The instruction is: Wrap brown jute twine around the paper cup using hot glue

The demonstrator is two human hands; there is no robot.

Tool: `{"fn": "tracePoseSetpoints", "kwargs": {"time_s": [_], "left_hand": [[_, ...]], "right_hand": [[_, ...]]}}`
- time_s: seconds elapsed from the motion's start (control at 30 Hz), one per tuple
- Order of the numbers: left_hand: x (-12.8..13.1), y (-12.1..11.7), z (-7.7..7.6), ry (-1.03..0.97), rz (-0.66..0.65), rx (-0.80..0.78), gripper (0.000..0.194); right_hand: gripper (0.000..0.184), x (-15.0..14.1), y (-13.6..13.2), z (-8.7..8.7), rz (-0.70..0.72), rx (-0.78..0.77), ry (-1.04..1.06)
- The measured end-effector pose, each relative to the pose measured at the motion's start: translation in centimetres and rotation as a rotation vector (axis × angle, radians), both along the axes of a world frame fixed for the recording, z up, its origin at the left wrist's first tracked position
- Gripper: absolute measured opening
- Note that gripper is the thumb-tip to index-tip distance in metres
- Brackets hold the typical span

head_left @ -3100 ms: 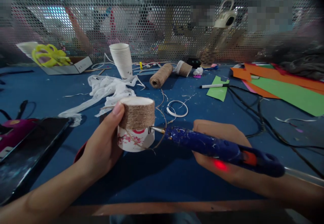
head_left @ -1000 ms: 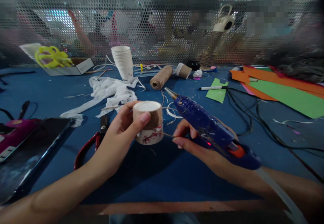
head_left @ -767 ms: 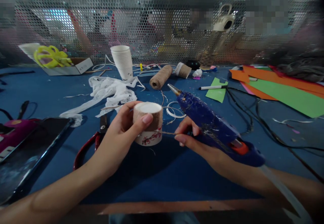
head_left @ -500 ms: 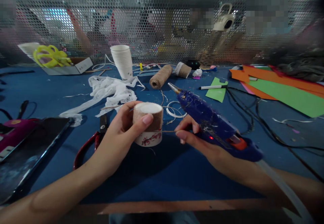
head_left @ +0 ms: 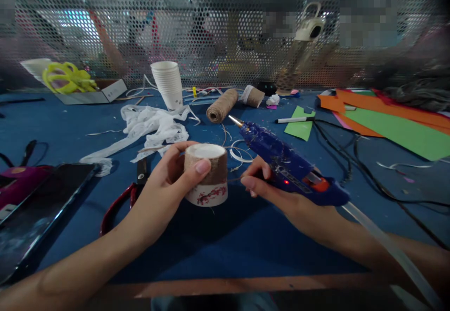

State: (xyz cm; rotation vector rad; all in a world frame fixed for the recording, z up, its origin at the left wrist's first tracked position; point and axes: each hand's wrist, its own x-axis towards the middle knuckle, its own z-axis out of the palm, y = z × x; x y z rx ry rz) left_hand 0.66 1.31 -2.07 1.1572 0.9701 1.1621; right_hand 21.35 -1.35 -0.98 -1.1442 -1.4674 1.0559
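My left hand [head_left: 172, 175] is closed around a short paper cup [head_left: 213, 195], its thumb on the front. Brown twine wraps the cup's upper part; the lower band is white with a red floral print. A strand of twine [head_left: 234, 180] runs from the cup to my right hand [head_left: 267, 184], pinched between thumb and finger. That same hand also carries a blue glue gun [head_left: 281, 156], its nozzle pointing up and left and a red light lit. A clear glue stick [head_left: 386, 245] trails from its back end. The twine roll [head_left: 222, 106] lies behind the cup.
White lace [head_left: 151, 123] and red-handled scissors [head_left: 116, 208] lie left of the cup, beside a phone [head_left: 42, 212]. Stacked paper cups [head_left: 167, 84] stand behind. Coloured paper [head_left: 401, 128] and black cables [head_left: 369, 180] are at right. A perforated metal screen [head_left: 218, 30] closes the back.
The glue gun has shifted slightly left, its rear end rising a little. My right hand has come slightly nearer the cup, still holding the twine. The left hand keeps its grip.
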Motion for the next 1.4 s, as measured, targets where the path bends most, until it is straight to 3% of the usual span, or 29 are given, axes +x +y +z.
{"fn": "tracePoseSetpoints", "kwargs": {"time_s": [0.6, 1.4], "left_hand": [[0.25, -0.17, 0.51, -0.002, -0.031, -0.055, 0.033], [0.25, -0.31, 0.54, -0.076, -0.154, -0.080, 0.019]], "right_hand": [[0.024, 0.00, 0.13, -0.09, -0.007, 0.005, -0.050], [0.023, 0.07, -0.05, 0.19, -0.011, 0.032, -0.057]]}}
